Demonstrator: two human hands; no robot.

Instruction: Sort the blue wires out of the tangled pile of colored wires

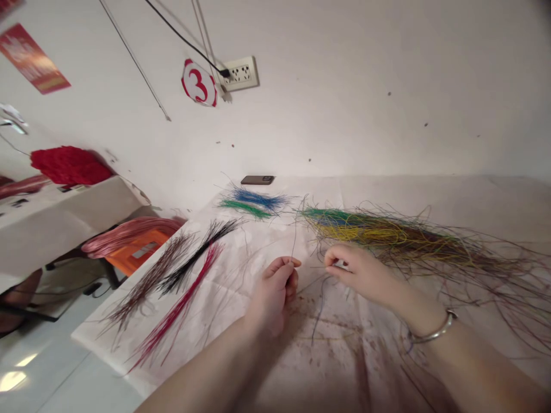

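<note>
My left hand is closed in a pinch, thumb against forefinger, on a thin dark wire that rises from the fingertips. To its right, my right hand has thumb and forefinger pressed together, and a short, faint wire end sticks out leftward from them. Whether both ends belong to one wire, I cannot tell. Just beyond the right hand lies a big tangled bundle of green, blue, yellow and brown wires. A loose blue wire lies on the white-covered table between my forearms.
Sorted bundles lie leftward: blue wires, green wires, black wires, red wires and brown wires. A phone rests by the wall. Pink wire coils sit on an orange stool beside the table.
</note>
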